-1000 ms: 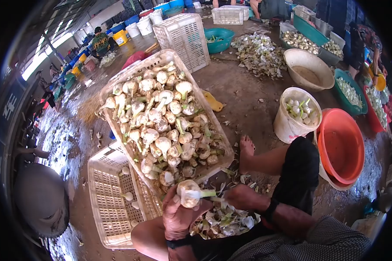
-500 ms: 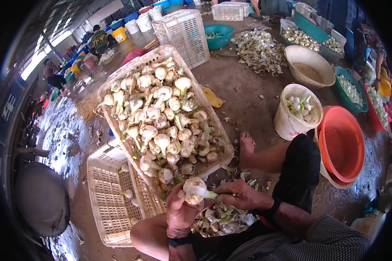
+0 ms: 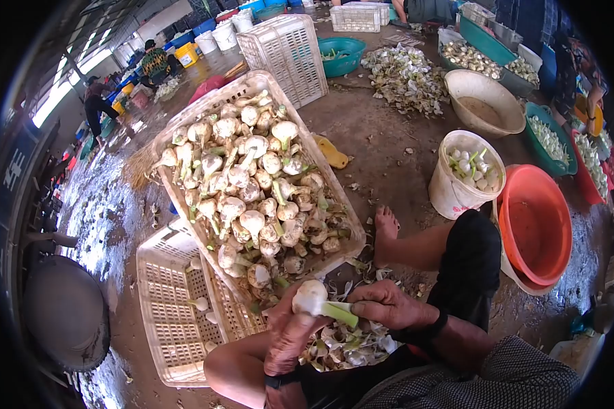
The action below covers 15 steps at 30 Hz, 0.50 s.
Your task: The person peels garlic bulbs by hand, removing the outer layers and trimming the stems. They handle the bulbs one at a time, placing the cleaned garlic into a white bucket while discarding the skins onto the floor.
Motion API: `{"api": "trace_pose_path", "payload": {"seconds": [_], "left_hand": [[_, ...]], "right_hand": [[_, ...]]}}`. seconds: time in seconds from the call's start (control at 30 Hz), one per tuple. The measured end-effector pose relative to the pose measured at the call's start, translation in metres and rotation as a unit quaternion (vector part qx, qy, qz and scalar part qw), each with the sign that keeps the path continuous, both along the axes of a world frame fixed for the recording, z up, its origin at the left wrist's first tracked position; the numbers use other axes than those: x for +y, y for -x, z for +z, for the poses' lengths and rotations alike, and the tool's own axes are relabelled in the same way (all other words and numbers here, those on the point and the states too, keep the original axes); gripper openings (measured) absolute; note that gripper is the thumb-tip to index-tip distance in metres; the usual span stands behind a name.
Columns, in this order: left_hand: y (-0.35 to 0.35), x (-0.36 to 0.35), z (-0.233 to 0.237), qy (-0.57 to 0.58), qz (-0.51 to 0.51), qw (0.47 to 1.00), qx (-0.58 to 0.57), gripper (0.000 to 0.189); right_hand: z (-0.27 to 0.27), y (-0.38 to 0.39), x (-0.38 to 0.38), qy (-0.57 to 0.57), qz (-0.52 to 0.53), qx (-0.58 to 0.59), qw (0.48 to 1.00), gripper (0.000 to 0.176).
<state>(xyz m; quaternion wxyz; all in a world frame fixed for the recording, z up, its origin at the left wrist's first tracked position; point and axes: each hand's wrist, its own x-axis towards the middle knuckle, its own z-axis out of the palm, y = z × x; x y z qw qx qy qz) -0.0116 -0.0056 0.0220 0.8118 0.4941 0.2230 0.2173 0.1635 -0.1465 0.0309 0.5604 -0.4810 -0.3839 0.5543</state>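
My left hand (image 3: pixel 288 337) is closed around a garlic bulb (image 3: pixel 310 298) with a smooth white side and a green stem (image 3: pixel 341 313) pointing right. Beside the stem, my right hand (image 3: pixel 390 305) pinches a pale strip of garlic skin between thumb and fingers. Just beyond my hands, a tilted plastic crate (image 3: pixel 351 211) is heaped with unpeeled, soil-marked garlic bulbs (image 3: pixel 252 184). Peeled-off skins (image 3: pixel 351 346) lie in a pile below my hands, between my legs.
A second crate (image 3: pixel 158 300) with a few cloves stands under the full one. To the right are a white bucket (image 3: pixel 457 194) of peeled garlic, a red basin (image 3: pixel 535 228) and a beige basin (image 3: pixel 484 105). A skin heap (image 3: pixel 406 80) lies farther back. Other people work at the edges.
The bulb has turned, and a whiter, smoother side and more green stem now show. My right hand has drawn slightly right, pulling skin. At far left, a person has straightened up.
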Motion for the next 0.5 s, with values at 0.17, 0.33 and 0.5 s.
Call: {"api": "trace_pose_path", "payload": {"seconds": [0.17,0.33,0.5], "left_hand": [[0.001,0.003,-0.016,-0.019,-0.061,0.996,0.066,0.068],[0.006,0.001,-0.005,-0.017,-0.118,0.991,0.058,0.068],[0.000,-0.002,0.011,0.006,-0.105,0.994,0.007,0.073]], "right_hand": [[-0.003,-0.003,0.009,-0.123,-0.125,-0.273,0.946,0.014],[-0.048,-0.025,0.022,-0.027,-0.272,-0.335,0.902,0.014],[-0.067,-0.018,0.016,0.021,-0.059,-0.465,0.883,0.017]]}}
